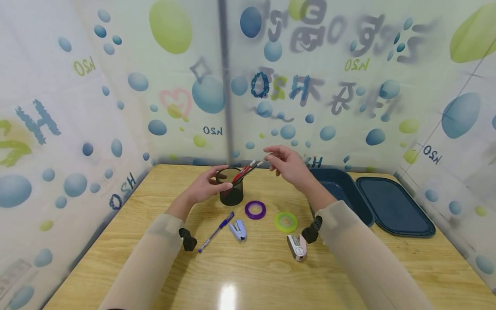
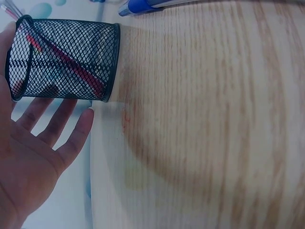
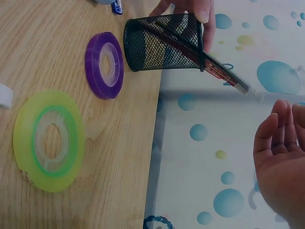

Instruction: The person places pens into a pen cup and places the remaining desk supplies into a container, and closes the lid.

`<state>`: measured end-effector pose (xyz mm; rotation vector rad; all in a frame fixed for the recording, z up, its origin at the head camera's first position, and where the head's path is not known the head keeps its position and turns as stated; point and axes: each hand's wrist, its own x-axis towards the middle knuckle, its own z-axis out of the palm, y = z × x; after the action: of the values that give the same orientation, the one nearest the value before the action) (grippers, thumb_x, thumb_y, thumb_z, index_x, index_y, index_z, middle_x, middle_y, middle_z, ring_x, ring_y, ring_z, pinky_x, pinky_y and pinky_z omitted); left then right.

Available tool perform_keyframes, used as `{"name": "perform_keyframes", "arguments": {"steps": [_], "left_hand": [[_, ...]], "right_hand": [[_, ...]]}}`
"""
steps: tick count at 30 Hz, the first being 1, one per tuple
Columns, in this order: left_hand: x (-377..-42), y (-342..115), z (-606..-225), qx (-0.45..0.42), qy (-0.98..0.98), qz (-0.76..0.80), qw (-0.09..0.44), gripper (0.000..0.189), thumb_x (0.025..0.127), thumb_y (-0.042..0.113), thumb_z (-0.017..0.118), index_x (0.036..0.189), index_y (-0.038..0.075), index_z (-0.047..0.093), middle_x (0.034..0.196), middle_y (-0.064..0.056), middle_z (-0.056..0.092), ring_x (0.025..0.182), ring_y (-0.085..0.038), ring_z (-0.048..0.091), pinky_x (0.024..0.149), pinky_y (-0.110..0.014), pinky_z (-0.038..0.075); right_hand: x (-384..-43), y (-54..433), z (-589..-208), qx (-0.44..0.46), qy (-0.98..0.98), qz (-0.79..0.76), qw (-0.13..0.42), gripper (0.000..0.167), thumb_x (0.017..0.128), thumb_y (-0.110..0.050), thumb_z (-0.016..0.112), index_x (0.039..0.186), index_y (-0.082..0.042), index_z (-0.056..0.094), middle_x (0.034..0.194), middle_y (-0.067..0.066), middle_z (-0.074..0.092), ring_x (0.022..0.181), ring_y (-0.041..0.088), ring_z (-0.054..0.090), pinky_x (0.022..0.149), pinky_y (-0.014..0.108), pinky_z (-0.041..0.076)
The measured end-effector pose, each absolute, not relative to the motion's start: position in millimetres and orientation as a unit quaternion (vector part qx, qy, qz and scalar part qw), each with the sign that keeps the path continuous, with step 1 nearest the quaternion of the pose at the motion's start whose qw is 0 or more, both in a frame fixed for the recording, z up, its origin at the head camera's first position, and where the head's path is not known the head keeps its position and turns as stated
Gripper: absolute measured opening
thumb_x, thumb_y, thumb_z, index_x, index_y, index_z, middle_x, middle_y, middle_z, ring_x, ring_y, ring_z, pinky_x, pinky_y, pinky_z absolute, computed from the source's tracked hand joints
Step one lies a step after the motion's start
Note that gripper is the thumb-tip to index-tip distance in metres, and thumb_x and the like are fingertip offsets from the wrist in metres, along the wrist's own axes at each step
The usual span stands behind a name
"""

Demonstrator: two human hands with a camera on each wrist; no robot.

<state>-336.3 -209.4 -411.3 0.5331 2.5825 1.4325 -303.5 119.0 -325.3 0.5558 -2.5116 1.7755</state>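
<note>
A black mesh pen holder [image 1: 231,198] stands upright near the back of the table. My left hand [image 1: 201,186] holds it near the rim, thumb in front and fingers behind; the left wrist view shows fingers on the far side of the mesh [image 2: 66,57]. Leaning out of the holder to the right are a red pen [image 1: 241,172] and a black pen [image 1: 249,169]. My right hand [image 1: 286,165] hovers just right of their upper ends, fingers loosely bent. In the right wrist view a gap separates this hand [image 3: 281,157] from the pen ends [image 3: 233,81].
In front of the holder lie a purple tape roll [image 1: 255,202], a yellow-green tape roll [image 1: 276,221], a blue pen [image 1: 215,232], a lilac stapler [image 1: 238,230] and a pink-white stapler [image 1: 297,248]. A dark tray [image 1: 364,206] and its flat lid [image 1: 395,206] sit at the right.
</note>
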Motion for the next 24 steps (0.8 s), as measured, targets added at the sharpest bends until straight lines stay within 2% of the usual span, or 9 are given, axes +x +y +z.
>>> {"name": "perform_keyframes", "arguments": {"steps": [5, 13, 20, 24], "left_hand": [[-336.0, -209.0, -410.3, 0.172, 0.862, 0.472, 0.069, 0.082, 0.102, 0.048, 0.078, 0.171, 0.026, 0.039, 0.160, -0.021, 0.056, 0.137, -0.044, 0.063, 0.107, -0.058, 0.058], [-337.6, -207.8, -409.3, 0.168, 0.867, 0.464, 0.064, 0.079, 0.103, 0.046, 0.077, 0.170, 0.029, 0.040, 0.160, -0.017, 0.056, 0.133, -0.041, 0.066, 0.100, -0.050, 0.060], [-336.7, -208.2, -408.1, 0.165, 0.869, 0.462, 0.062, 0.079, 0.103, 0.047, 0.077, 0.170, 0.030, 0.040, 0.161, -0.017, 0.055, 0.134, -0.042, 0.065, 0.102, -0.052, 0.060], [-336.1, -207.8, -408.6, 0.163, 0.870, 0.461, 0.065, 0.081, 0.102, 0.049, 0.078, 0.171, 0.029, 0.039, 0.161, -0.017, 0.054, 0.136, -0.042, 0.064, 0.104, -0.054, 0.059]], "right_hand": [[-303.2, 125.7, -327.8, 0.179, -0.807, 0.563, 0.006, 0.035, 0.117, -0.023, 0.055, 0.150, -0.014, 0.064, 0.131, 0.013, 0.070, 0.091, 0.020, 0.065, 0.075, 0.026, 0.054], [-295.4, 138.1, -333.6, 0.185, -0.816, 0.547, 0.001, 0.032, 0.114, -0.027, 0.061, 0.143, -0.015, 0.068, 0.115, 0.007, 0.068, 0.090, 0.023, 0.065, 0.074, 0.030, 0.056], [-289.0, 140.5, -343.2, 0.203, -0.832, 0.513, -0.047, 0.029, 0.113, -0.026, 0.064, 0.133, -0.008, 0.072, 0.113, 0.007, 0.069, 0.090, 0.023, 0.064, 0.077, 0.030, 0.055], [-288.5, 138.2, -349.4, 0.224, -0.833, 0.500, -0.074, 0.026, 0.112, -0.024, 0.065, 0.132, -0.008, 0.073, 0.112, 0.008, 0.071, 0.092, 0.024, 0.064, 0.078, 0.031, 0.056]]}}
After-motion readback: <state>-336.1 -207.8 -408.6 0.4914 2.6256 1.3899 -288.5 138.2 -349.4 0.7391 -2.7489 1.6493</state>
